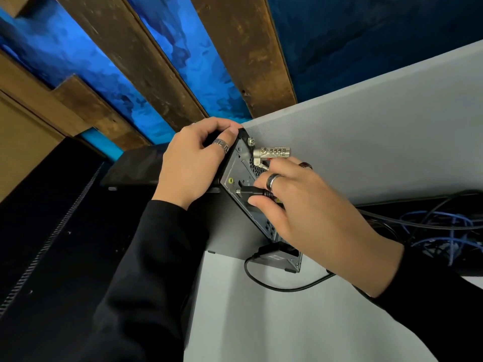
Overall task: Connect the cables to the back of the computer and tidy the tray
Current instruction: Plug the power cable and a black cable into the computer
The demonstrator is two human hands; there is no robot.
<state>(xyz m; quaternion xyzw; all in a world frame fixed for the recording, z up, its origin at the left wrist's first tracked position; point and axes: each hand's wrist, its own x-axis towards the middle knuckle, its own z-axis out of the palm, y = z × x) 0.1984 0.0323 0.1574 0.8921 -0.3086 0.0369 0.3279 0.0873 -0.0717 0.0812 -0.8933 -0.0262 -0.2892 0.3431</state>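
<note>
A small black computer [236, 169] stands on a white desk [261, 322] with its back panel facing me. My left hand [193, 163] grips its top corner, fingers curled over the edge. My right hand [308, 207] pinches a black cable plug [251, 191] whose metal tip sits at a port on the back panel, just below a green audio jack [230, 180]. A silver combination lock [271, 154] hangs from the panel's upper part. Another black cable [261, 279] runs from the computer's lower end across the desk.
A grey partition [379, 147] rises behind the computer. To the right lies a tangle of blue and black cables [439, 231] in a dark recess. A black monitor back [52, 244] fills the left. Blue wall and wooden slats [156, 61] are above.
</note>
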